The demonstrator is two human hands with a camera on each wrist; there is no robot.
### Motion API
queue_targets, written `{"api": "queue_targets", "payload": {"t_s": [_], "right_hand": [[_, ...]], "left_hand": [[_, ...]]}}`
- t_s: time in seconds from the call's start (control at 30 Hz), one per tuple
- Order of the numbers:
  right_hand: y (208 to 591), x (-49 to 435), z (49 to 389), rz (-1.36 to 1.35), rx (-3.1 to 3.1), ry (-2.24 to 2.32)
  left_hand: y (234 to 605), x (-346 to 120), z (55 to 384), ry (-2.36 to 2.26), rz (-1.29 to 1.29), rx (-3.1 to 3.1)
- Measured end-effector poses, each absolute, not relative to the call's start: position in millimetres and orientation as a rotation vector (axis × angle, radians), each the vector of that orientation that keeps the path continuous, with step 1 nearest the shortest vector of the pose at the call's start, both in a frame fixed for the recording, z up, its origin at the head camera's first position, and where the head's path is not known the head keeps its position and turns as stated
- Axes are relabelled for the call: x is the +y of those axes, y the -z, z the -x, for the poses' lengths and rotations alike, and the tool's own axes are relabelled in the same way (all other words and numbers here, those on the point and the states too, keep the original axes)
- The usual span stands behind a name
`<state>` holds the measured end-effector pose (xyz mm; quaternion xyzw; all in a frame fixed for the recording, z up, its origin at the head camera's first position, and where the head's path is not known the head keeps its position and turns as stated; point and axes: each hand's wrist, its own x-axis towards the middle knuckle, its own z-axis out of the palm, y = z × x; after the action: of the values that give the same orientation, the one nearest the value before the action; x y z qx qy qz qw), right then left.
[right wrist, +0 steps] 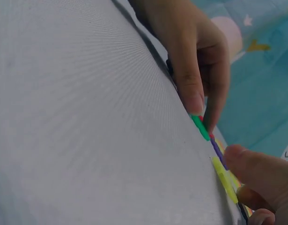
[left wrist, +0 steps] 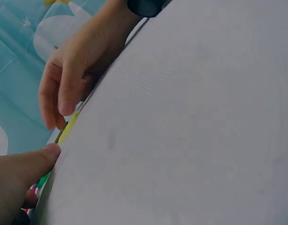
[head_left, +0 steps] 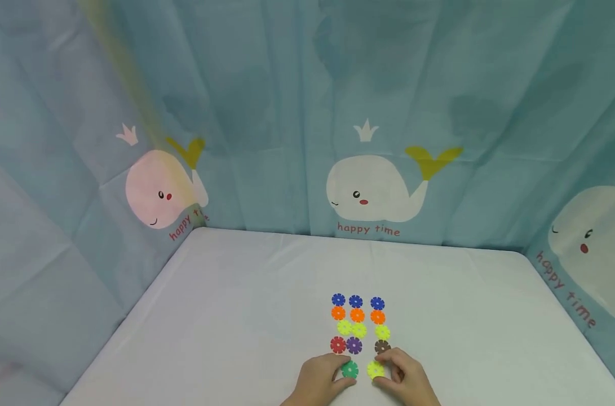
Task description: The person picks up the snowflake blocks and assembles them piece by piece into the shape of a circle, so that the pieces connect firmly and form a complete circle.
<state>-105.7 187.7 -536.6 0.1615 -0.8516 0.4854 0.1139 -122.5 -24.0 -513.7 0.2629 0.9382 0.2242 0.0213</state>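
A green snowflake disc (head_left: 350,370), round and notched at its rim, lies at the near end of the rows of discs. My left hand (head_left: 319,378) pinches it by its edges between thumb and fingers. Just to the right, my right hand (head_left: 407,379) grips a yellow snowflake disc (head_left: 375,370) the same way, thumb at the near edge. A small gap separates these two discs. Beyond my right fingertips sits a brown disc (head_left: 382,346), partly covered by the fingers. A red disc (head_left: 338,345) and a purple disc (head_left: 354,345) touch beyond the left hand.
Farther back on the white table (head_left: 236,316) are rows of yellow discs (head_left: 359,330), orange discs (head_left: 357,315) and blue discs (head_left: 355,301); in each, the rightmost stands slightly apart. A blue curtain (head_left: 266,113) with printed whales hangs around the table's back and sides.
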Motion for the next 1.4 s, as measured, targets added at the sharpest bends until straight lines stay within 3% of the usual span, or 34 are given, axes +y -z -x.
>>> {"api": "queue_targets", "payload": {"t_s": [0.27,0.57,0.83,1.17,1.4], "right_hand": [[528,189,99,-0.484,-2.672,-1.423],[531,184,85,-0.430,-2.765,-1.638],[528,194,93,-0.340,-2.573,-1.658],[505,166,121,-0.082,-2.495,-1.870],[502,136,149,-0.230,-2.187,-2.164]], "left_hand": [[517,-32,123,-0.958,-0.914,2.920],[518,-35,113,-0.800,-0.742,2.865],[524,-28,125,-1.233,-0.953,2.952],[518,-37,147,-1.541,-1.146,2.959],[519,-41,157,-1.709,-1.171,2.951]]}}
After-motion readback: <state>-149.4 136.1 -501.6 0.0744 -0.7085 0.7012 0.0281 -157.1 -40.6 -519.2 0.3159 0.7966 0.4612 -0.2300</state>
